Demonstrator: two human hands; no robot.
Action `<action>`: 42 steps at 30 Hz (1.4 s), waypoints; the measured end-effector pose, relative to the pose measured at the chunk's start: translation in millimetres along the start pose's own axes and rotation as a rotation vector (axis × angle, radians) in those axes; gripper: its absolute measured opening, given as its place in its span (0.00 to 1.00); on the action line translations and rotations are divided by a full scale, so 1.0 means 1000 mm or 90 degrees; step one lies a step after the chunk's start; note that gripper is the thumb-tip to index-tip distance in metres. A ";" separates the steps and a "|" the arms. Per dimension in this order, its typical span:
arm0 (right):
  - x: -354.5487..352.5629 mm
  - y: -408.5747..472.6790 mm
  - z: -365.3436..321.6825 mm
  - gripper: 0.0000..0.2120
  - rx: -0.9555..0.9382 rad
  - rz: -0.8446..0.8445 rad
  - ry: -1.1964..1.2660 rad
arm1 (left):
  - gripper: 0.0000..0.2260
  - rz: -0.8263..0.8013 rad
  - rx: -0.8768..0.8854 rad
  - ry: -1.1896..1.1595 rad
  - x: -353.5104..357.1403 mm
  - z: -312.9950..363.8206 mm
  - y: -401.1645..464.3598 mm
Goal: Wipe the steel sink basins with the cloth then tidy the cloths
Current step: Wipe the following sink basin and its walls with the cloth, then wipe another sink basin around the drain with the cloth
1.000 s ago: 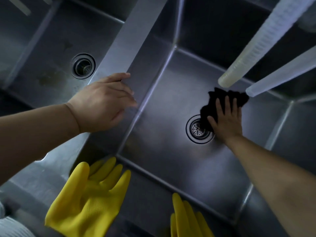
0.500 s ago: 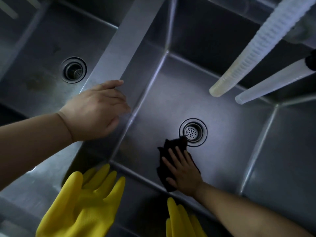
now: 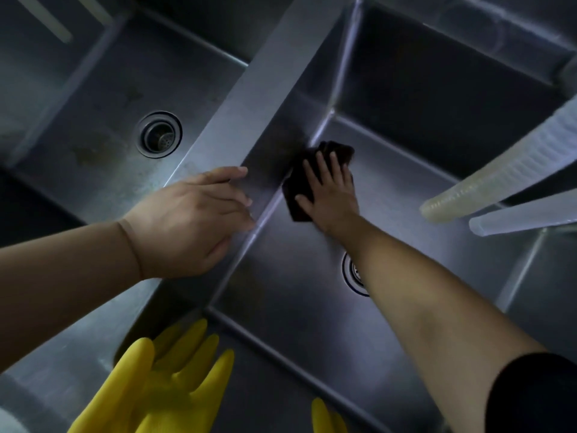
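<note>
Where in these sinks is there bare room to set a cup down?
The left basin floor around its drain is bare. In the right basin, the floor between the right hand pressing the dark cloth and the two hoses is free. The front rim is crowded with yellow gloves.

The cloth (image 3: 315,179) is near-black, the sink (image 3: 265,98) dull grey steel, the rubber gloves (image 3: 162,385) bright yellow, the ribbed hose (image 3: 499,179) translucent pale yellowish-white
</note>
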State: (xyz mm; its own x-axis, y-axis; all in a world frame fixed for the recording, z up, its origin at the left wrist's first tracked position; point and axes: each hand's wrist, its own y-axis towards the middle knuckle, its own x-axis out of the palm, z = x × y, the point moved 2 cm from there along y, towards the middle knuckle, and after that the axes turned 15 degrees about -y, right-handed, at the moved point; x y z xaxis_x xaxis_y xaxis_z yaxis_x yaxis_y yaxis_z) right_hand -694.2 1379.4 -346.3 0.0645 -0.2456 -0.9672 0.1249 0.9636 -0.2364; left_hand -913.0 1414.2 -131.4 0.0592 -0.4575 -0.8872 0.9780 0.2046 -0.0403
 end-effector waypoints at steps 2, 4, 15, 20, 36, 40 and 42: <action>0.002 0.003 0.020 0.34 0.070 0.005 0.014 | 0.15 0.002 0.001 0.005 0.001 0.000 0.000; 0.006 -0.002 0.038 0.33 0.133 -0.005 0.010 | 0.15 0.006 0.002 0.009 0.001 0.000 0.000; 0.017 -0.104 0.016 0.25 0.262 0.033 0.134 | 0.16 0.017 0.011 0.033 -0.003 0.004 0.001; 0.018 -0.154 -0.031 0.30 0.058 -0.042 0.120 | 0.16 0.025 0.010 0.043 -0.005 0.007 -0.002; -0.220 -0.225 -0.142 0.17 0.438 0.076 0.625 | 0.24 0.068 0.129 0.016 -0.039 0.044 -0.049; -0.276 -0.218 -0.197 0.18 0.450 0.159 0.715 | 0.22 0.114 0.138 -0.059 -0.071 0.042 -0.111; -0.303 -0.209 -0.228 0.17 0.422 0.175 0.723 | 0.19 0.140 0.132 -0.058 -0.093 0.032 -0.146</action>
State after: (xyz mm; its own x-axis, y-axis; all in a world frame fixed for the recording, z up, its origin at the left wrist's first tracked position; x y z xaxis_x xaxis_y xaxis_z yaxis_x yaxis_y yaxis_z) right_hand -965.6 1276.1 -25.0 -0.6465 0.4802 -0.5928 0.7135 0.6556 -0.2472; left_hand -1054.7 1399.0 -27.9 0.2829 -0.4994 -0.8189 0.9590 0.1304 0.2518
